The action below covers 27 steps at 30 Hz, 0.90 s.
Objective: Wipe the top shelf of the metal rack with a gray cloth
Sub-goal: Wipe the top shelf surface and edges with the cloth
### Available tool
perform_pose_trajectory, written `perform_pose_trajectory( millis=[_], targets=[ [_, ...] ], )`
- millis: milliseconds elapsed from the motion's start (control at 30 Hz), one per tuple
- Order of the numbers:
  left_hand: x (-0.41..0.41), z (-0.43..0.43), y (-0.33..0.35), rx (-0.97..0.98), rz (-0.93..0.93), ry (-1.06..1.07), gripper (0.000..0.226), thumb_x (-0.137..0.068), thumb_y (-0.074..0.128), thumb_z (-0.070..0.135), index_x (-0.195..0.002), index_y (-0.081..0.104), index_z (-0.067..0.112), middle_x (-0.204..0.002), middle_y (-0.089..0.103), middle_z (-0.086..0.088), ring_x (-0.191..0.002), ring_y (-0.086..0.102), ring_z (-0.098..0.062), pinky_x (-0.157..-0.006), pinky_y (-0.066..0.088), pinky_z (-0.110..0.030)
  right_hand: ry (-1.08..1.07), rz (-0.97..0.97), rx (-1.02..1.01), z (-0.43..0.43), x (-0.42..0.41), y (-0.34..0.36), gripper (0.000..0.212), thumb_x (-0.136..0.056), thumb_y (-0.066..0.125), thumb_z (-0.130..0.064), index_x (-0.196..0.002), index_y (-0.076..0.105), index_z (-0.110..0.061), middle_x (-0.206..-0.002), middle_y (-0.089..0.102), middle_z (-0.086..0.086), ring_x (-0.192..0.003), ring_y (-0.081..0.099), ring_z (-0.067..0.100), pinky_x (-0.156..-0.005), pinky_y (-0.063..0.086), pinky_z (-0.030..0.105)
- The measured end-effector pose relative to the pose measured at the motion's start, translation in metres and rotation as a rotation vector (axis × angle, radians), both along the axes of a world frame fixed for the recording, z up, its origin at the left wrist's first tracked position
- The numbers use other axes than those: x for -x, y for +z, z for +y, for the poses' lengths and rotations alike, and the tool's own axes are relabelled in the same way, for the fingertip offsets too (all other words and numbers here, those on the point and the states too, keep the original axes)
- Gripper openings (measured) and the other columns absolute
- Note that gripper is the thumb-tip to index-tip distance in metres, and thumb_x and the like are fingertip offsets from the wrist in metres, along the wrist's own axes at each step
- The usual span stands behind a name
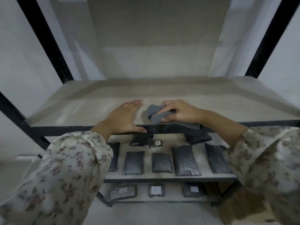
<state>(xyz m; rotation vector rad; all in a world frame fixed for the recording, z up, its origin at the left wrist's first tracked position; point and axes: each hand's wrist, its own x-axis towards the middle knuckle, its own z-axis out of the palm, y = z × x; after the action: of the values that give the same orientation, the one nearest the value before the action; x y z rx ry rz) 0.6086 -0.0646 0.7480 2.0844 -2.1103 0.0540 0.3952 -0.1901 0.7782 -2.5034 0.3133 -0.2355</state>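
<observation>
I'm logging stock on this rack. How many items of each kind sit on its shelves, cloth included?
Gray cloth: 1
Dark packets on middle shelf: 7
Labelled packets on bottom shelf: 3
Letter tag: 1
Total: 12

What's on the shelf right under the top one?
Dark sealed packets lie in rows on the second shelf, with a small tag marked A. The top shelf and sleeves hide its back and ends.

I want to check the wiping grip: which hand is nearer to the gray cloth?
Right. The right hand grips the gray cloth on the top shelf; the left hand lies flat beside it, apart, not touching.
</observation>
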Motion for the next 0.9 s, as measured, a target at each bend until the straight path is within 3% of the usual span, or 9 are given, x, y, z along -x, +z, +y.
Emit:
perform_pose_trajectory(
  millis=[67, 167, 267, 367, 467, 600, 700, 767, 900],
  targets=[
    [0.0, -0.001, 0.0, 0.021, -0.001, -0.009, 0.109, -0.062, 0.064, 0.072, -0.146, 0.022, 0.015, -0.155, 0.021, -0.001, -0.141, 0.021, -0.016, -0.111, 0.008, -0.022, -0.075, -0.098, -0.053, -0.019, -0.009, 0.015, 0.015, -0.086, 0.064, -0.018, -0.093, 0.069, -0.03, -0.087, 0.057, -0.016, -0.083, 0.055, -0.004, -0.07, 0.036, 0.018],
    [-0.003, -0.003, -0.002, 0.016, -0.009, -0.018, 0.112, -0.062, 0.061, 0.075, -0.147, 0.019, 0.017, -0.156, 0.018, 0.0, -0.141, 0.018, -0.014, -0.114, 0.007, -0.024, -0.315, -0.119, 0.117, -0.065, -0.046, 0.019, 0.013, -0.091, 0.057, -0.02, -0.087, 0.068, -0.013, -0.087, 0.054, 0.013, -0.084, 0.053, 0.025, -0.07, 0.035, 0.03],
    [-0.006, -0.007, -0.005, 0.007, -0.007, -0.017, 0.112, -0.061, 0.06, 0.076, -0.147, 0.018, 0.017, -0.157, 0.016, 0.001, -0.142, 0.015, -0.013, -0.113, 0.005, -0.022, -0.487, 0.142, 0.246, -0.087, -0.072, -0.008, 0.03, -0.095, 0.045, -0.031, -0.117, 0.056, -0.015, -0.122, 0.05, 0.015, -0.111, 0.05, 0.033, -0.087, 0.038, 0.033],
    [-0.007, -0.005, -0.008, 0.019, 0.002, -0.025, 0.112, -0.061, 0.061, 0.076, -0.147, 0.018, 0.018, -0.157, 0.015, 0.003, -0.141, 0.015, -0.013, -0.111, 0.004, -0.021, -0.424, 0.142, 0.344, -0.077, -0.071, -0.022, 0.038, -0.095, 0.043, -0.033, -0.13, 0.05, -0.022, -0.135, 0.043, 0.01, -0.117, 0.047, 0.03, -0.083, 0.036, 0.03],
    [-0.003, -0.001, -0.007, 0.036, 0.026, -0.035, 0.112, -0.061, 0.064, 0.072, -0.147, 0.018, 0.017, -0.156, 0.018, 0.002, -0.141, 0.017, -0.013, -0.109, 0.004, -0.019, -0.279, 0.098, 0.292, -0.047, -0.05, -0.021, 0.036, -0.091, 0.052, -0.033, -0.126, 0.056, -0.029, -0.116, 0.047, 0.007, -0.106, 0.051, 0.028, -0.083, 0.04, 0.033],
    [0.0, 0.002, -0.006, 0.019, 0.014, -0.024, 0.113, -0.062, 0.063, 0.072, -0.147, 0.016, 0.014, -0.156, 0.017, -0.001, -0.141, 0.017, -0.015, -0.108, 0.004, -0.019, -0.175, 0.019, 0.332, 0.016, -0.013, -0.021, 0.036, -0.087, 0.057, -0.033, -0.121, 0.057, -0.042, -0.113, 0.051, 0.0, -0.099, 0.054, 0.02, -0.077, 0.041, 0.032],
    [-0.001, -0.001, -0.005, 0.014, -0.005, -0.021, 0.111, -0.064, 0.061, 0.072, -0.147, 0.017, 0.014, -0.157, 0.015, -0.001, -0.142, 0.014, -0.014, -0.109, 0.003, -0.019, -0.079, 0.002, 0.254, 0.039, 0.014, -0.015, 0.035, -0.087, 0.06, -0.02, -0.119, 0.061, -0.033, -0.106, 0.053, 0.003, -0.094, 0.056, 0.019, -0.078, 0.046, 0.038],
    [-0.002, -0.003, -0.005, 0.009, -0.02, -0.015, 0.111, -0.063, 0.059, 0.074, -0.147, 0.016, 0.015, -0.157, 0.015, -0.001, -0.142, 0.014, -0.015, -0.11, 0.003, -0.021, -0.032, -0.042, 0.133, 0.032, 0.023, -0.007, 0.031, -0.086, 0.062, -0.016, -0.115, 0.064, -0.028, -0.103, 0.054, 0.007, -0.094, 0.057, 0.02, -0.081, 0.045, 0.034],
    [-0.003, -0.004, -0.007, 0.028, -0.047, -0.036, 0.112, -0.063, 0.054, 0.079, -0.147, 0.015, 0.015, -0.157, 0.016, -0.002, -0.142, 0.016, -0.016, -0.11, 0.003, -0.022, -0.28, -0.209, 0.063, -0.029, -0.002, 0.014, 0.011, -0.088, 0.061, -0.021, -0.094, 0.063, -0.031, -0.083, 0.044, -0.003, -0.077, 0.047, 0.007, -0.073, 0.037, 0.023]
  ],
)
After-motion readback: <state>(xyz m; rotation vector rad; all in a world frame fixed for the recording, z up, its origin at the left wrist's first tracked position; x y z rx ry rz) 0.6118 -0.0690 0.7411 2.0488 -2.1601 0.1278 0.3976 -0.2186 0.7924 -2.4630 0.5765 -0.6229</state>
